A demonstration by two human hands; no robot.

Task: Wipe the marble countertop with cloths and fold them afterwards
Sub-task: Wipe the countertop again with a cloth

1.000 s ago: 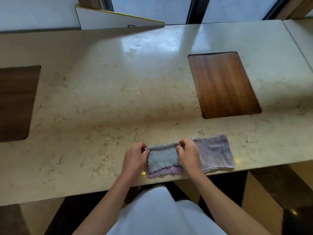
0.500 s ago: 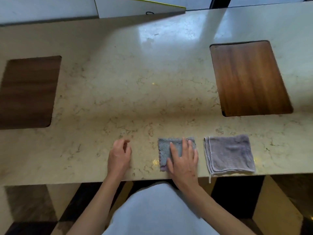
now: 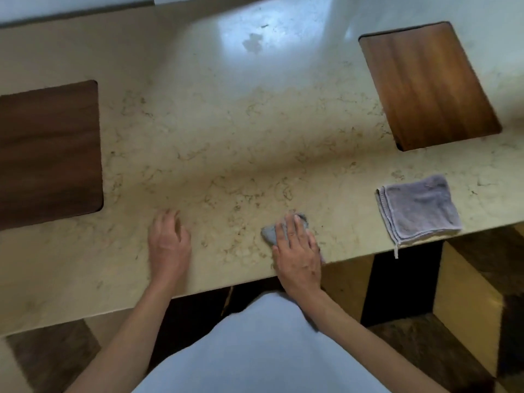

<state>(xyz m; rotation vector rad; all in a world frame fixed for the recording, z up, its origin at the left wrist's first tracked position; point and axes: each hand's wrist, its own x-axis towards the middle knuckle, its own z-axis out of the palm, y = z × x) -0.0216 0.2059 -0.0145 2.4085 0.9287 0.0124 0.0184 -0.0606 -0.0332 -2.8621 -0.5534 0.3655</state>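
Observation:
A small folded grey cloth (image 3: 270, 232) lies near the front edge of the beige marble countertop (image 3: 226, 137). My right hand (image 3: 297, 251) lies flat on top of it with fingers spread, covering most of it. My left hand (image 3: 168, 242) rests on the bare marble to the left, fingers apart, holding nothing. A second folded cloth (image 3: 419, 209), purple-grey, lies at the front edge to the right, one corner thread hanging over the edge.
Two wooden panels are set into the marble: a dark one (image 3: 48, 154) at the left and a lighter one (image 3: 428, 83) at the back right. The counter's front edge runs just in front of my hands. A damp patch (image 3: 252, 42) shows at the back.
A second ago both hands pinched the grey cloth while folding it. The left hand has let go and moved left; the right hand now presses flat on the folded cloth.

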